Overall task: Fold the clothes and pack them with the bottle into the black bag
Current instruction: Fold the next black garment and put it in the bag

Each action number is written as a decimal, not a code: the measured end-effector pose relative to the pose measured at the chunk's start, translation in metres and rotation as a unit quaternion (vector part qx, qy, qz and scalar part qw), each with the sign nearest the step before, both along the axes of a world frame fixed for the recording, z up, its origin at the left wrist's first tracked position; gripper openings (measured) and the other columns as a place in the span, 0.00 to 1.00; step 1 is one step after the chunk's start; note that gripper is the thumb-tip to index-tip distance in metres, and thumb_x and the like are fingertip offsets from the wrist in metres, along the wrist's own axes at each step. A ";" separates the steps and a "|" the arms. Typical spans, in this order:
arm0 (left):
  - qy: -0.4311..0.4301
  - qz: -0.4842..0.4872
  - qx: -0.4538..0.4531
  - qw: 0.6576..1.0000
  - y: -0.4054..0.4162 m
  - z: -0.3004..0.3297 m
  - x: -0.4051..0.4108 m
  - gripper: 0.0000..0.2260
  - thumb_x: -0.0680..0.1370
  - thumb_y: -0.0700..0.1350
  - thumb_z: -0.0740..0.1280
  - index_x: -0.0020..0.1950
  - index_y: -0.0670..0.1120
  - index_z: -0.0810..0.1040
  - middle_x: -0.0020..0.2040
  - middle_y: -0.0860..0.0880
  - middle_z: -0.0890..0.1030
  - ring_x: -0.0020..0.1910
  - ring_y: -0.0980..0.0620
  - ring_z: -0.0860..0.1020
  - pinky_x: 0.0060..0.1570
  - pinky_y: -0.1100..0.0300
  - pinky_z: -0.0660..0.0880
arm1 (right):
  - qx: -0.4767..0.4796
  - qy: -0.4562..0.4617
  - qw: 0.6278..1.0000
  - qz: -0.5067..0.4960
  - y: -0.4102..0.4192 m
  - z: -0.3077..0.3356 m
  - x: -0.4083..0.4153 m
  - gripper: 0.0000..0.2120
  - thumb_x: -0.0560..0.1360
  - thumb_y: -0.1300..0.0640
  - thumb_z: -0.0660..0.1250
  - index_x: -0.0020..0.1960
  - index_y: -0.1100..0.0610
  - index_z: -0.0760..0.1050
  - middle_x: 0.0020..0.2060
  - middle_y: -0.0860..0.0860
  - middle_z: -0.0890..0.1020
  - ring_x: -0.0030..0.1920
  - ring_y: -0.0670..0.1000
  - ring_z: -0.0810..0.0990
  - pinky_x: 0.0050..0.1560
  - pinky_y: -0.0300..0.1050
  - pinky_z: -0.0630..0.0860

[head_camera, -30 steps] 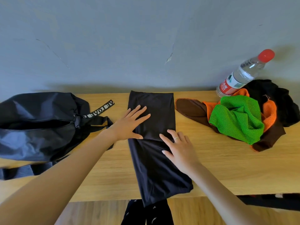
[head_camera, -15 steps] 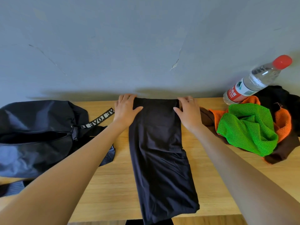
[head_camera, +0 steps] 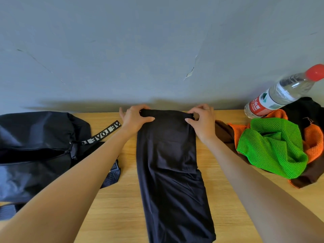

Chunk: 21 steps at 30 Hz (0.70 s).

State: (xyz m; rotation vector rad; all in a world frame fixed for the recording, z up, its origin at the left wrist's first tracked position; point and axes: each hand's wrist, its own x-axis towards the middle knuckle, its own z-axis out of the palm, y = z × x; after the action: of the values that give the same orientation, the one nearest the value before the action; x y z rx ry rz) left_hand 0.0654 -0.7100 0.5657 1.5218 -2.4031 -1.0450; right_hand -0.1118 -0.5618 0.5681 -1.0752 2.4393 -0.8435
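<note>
Dark folded garment point(head_camera: 168, 155) stretched lengthwise on the wooden table point(head_camera: 119, 216), far edge at the wall, near end running toward the body between both forearms. Left hand point(head_camera: 134, 118) pinching the far left corner, right hand point(head_camera: 201, 120) pinching the far right corner, thumbs on top, fingers curled over the edge. Black bag point(head_camera: 35, 151) lying left of the left arm. Beyond the right hand, green mesh cloth point(head_camera: 270, 148) heaped on orange and brown clothes, clear bottle point(head_camera: 280, 93) with red cap behind them
</note>
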 end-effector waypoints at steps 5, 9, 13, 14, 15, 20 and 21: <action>0.063 0.012 -0.011 0.998 0.004 -0.001 0.004 0.09 0.72 0.47 0.72 0.52 0.52 0.80 0.49 0.55 0.79 0.58 0.51 0.75 0.71 0.49 0.42 | -0.014 0.011 1.000 0.019 -0.001 -0.002 0.000 0.06 0.71 0.60 0.72 0.47 0.59 0.79 0.49 0.51 0.75 0.54 0.49 0.67 0.56 0.40 0.62; 0.071 0.001 -0.029 0.997 0.006 0.000 0.004 0.09 0.72 0.46 0.72 0.51 0.52 0.79 0.50 0.56 0.79 0.59 0.52 0.74 0.71 0.49 0.45 | -0.036 -0.027 0.998 0.051 -0.001 0.004 -0.002 0.03 0.74 0.62 0.69 0.46 0.58 0.75 0.45 0.50 0.76 0.48 0.48 0.70 0.48 0.38 0.64; 0.089 -0.037 -0.087 0.992 0.008 -0.004 0.004 0.07 0.70 0.44 0.74 0.47 0.48 0.81 0.54 0.52 0.80 0.61 0.49 0.71 0.65 0.52 0.53 | -0.064 -0.109 0.990 0.059 -0.002 0.014 -0.003 0.02 0.74 0.65 0.67 0.45 0.61 0.74 0.40 0.52 0.78 0.43 0.49 0.76 0.41 0.32 0.69; 0.083 -0.043 -0.102 0.990 0.009 -0.005 0.004 0.07 0.70 0.44 0.74 0.46 0.48 0.82 0.55 0.53 0.80 0.61 0.49 0.70 0.61 0.55 0.54 | -0.067 -0.115 0.989 0.060 -0.003 0.016 -0.004 0.03 0.74 0.66 0.67 0.45 0.61 0.74 0.40 0.52 0.78 0.42 0.49 0.76 0.41 0.30 0.69; 0.079 -0.043 -0.110 0.990 0.010 -0.005 0.004 0.07 0.70 0.44 0.74 0.46 0.48 0.82 0.56 0.53 0.79 0.61 0.49 0.69 0.58 0.57 0.55 | -0.071 -0.119 0.989 0.059 -0.003 0.017 -0.004 0.03 0.74 0.66 0.67 0.46 0.61 0.74 0.40 0.52 0.79 0.42 0.48 0.77 0.40 0.28 0.69; 0.163 -0.003 0.038 0.986 0.006 0.006 0.006 0.06 0.73 0.40 0.72 0.48 0.46 0.80 0.47 0.54 0.80 0.49 0.55 0.76 0.52 0.56 0.73 | -0.087 -0.142 0.985 0.037 -0.003 0.027 -0.011 0.12 0.72 0.65 0.70 0.54 0.56 0.76 0.51 0.47 0.80 0.47 0.43 0.78 0.51 0.32 0.73; 0.172 -0.001 0.056 0.984 0.005 0.012 0.006 0.05 0.73 0.39 0.71 0.47 0.46 0.79 0.44 0.55 0.79 0.45 0.58 0.76 0.49 0.59 0.74 | -0.088 -0.146 0.985 0.034 -0.004 0.029 -0.013 0.13 0.72 0.65 0.70 0.55 0.55 0.76 0.53 0.48 0.80 0.49 0.45 0.78 0.52 0.36 0.74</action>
State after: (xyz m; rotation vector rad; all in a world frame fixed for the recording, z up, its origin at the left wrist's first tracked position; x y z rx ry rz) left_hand 0.0711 -0.7046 0.5776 1.2459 -2.1412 -1.3380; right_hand -0.1245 -0.5656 0.5970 -1.0064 2.1059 -1.1263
